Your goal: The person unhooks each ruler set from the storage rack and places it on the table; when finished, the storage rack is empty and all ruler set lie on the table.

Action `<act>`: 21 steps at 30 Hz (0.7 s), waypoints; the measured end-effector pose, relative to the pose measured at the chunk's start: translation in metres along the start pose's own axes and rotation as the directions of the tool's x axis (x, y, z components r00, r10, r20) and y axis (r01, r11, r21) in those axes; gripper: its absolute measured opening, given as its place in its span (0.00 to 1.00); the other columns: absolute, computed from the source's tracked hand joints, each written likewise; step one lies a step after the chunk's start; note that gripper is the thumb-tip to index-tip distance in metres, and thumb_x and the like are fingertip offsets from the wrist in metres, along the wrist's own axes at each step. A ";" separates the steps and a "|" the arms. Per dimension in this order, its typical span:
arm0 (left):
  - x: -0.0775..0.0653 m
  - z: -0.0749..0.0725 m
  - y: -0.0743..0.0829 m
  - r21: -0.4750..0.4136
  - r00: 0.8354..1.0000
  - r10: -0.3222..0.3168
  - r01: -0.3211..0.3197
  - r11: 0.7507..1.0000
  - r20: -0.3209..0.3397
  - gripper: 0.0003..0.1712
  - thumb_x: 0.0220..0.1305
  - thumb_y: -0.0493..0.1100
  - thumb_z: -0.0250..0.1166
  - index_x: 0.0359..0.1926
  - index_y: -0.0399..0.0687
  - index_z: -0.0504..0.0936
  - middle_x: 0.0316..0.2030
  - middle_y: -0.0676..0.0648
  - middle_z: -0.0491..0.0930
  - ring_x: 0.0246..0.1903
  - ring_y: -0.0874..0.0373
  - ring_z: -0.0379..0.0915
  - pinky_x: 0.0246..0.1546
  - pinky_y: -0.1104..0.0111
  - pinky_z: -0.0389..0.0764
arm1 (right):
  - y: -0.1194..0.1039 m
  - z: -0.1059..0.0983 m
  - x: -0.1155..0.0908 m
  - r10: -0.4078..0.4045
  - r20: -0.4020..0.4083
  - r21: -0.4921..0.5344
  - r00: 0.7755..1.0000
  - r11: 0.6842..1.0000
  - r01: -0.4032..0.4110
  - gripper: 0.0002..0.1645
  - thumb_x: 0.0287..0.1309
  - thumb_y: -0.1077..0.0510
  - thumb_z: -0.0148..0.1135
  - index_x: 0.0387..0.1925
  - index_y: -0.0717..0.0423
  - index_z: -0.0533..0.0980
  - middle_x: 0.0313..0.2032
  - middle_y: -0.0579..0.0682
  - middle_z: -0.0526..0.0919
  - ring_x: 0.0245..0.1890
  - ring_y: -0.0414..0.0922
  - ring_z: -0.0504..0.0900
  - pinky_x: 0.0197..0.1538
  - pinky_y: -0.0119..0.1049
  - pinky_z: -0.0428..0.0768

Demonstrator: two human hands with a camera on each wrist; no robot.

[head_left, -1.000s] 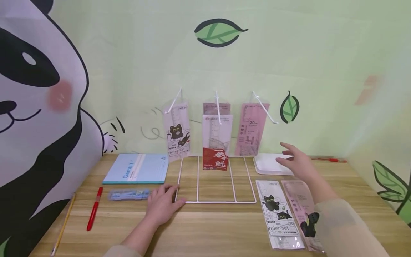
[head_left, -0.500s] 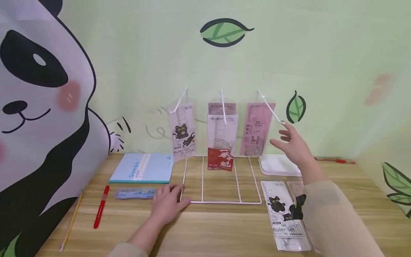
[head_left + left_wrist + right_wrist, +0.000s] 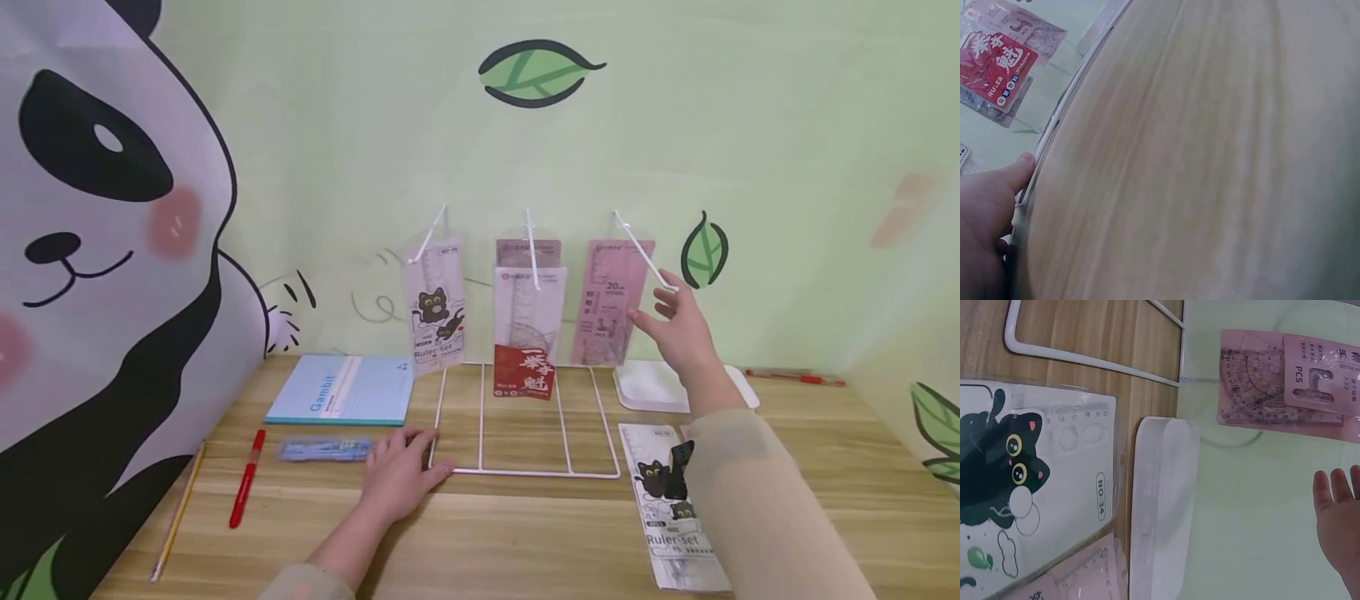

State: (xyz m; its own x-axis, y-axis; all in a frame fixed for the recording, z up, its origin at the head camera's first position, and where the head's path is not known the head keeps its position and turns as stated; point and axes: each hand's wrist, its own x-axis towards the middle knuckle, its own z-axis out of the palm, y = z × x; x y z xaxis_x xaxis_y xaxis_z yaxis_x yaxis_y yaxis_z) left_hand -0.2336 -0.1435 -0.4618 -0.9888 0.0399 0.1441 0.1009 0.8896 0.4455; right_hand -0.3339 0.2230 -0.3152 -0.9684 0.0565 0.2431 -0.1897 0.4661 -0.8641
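My left hand (image 3: 401,479) rests on the front left corner of a white wire rack (image 3: 525,474); its thumb lies along the bar in the left wrist view. My right hand (image 3: 681,333) is raised at the tip of the right hook (image 3: 637,247), thumb near the pink ruler set (image 3: 611,292) hanging there. In the right wrist view its fingers (image 3: 1340,485) look straight and hold nothing; contact with the hook is unclear. A white-and-red ruler set (image 3: 525,371) hangs on the middle hook, before another pack. A black-cat ruler set (image 3: 435,304) hangs on the left one.
Another cat ruler set (image 3: 671,508) lies front right; a pink pack (image 3: 1085,575) beside it is mostly hidden by my sleeve. A white box (image 3: 645,387) stands behind. To the left lie a blue notebook (image 3: 341,390), a blue pen pack (image 3: 326,449), a red pen (image 3: 247,479) and a pencil (image 3: 177,512).
My right hand has moved up and left to the tip of the right hook. My left hand stays on the rack's corner. The head view has shifted slightly, moving the scene rightward.
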 end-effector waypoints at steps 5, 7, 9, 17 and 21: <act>0.000 -0.002 0.001 -0.002 1.000 0.004 -0.004 1.000 -0.010 0.35 0.56 0.62 0.63 0.61 0.52 0.73 0.59 0.41 0.67 0.57 0.40 0.58 0.57 0.45 0.55 | 0.003 0.006 0.005 0.010 -0.014 0.034 1.000 0.999 -0.010 0.51 0.58 0.50 0.63 0.73 0.43 0.42 0.69 0.61 0.55 0.67 0.59 0.56 0.62 0.54 0.62; 0.001 -0.003 0.002 -0.006 1.000 0.008 -0.008 1.000 -0.015 0.35 0.56 0.62 0.63 0.61 0.52 0.73 0.59 0.40 0.67 0.57 0.40 0.58 0.58 0.45 0.55 | 0.003 0.009 0.006 0.009 -0.008 0.028 1.000 1.000 -0.008 0.51 0.59 0.51 0.62 0.73 0.44 0.41 0.69 0.61 0.54 0.67 0.59 0.56 0.62 0.54 0.63; 0.001 -0.003 0.002 -0.008 1.000 0.010 -0.011 1.000 -0.016 0.35 0.56 0.62 0.63 0.61 0.52 0.73 0.59 0.40 0.67 0.57 0.40 0.58 0.58 0.45 0.54 | 0.002 0.013 0.008 0.001 -0.009 0.031 1.000 1.000 -0.001 0.50 0.60 0.53 0.61 0.73 0.45 0.40 0.68 0.62 0.54 0.66 0.59 0.57 0.62 0.54 0.63; -0.001 -0.002 0.001 -0.007 1.000 0.003 -0.003 1.000 -0.023 0.34 0.56 0.62 0.64 0.60 0.52 0.73 0.58 0.40 0.67 0.57 0.41 0.58 0.58 0.44 0.53 | 0.003 0.030 0.008 0.053 -0.128 0.098 0.990 0.994 -0.040 0.42 0.64 0.53 0.55 0.71 0.39 0.44 0.55 0.62 0.74 0.54 0.54 0.74 0.57 0.50 0.69; -0.001 -0.001 -0.001 -0.012 1.000 0.008 -0.008 1.000 -0.023 0.34 0.55 0.62 0.64 0.60 0.52 0.73 0.58 0.40 0.67 0.57 0.40 0.58 0.59 0.43 0.53 | 0.003 0.033 0.005 0.085 -0.194 0.084 0.977 0.994 -0.069 0.38 0.66 0.51 0.52 0.70 0.30 0.47 0.49 0.57 0.76 0.50 0.51 0.75 0.53 0.48 0.71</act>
State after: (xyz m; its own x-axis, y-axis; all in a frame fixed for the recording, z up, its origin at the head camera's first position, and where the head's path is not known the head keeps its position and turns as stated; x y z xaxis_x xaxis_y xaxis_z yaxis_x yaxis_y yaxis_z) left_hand -0.2321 -0.1450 -0.4614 -0.9851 0.0365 0.1681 0.1103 0.8839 0.4546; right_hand -0.3442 0.1952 -0.3309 -0.9309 0.2661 0.2501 -0.1353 0.3849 -0.9130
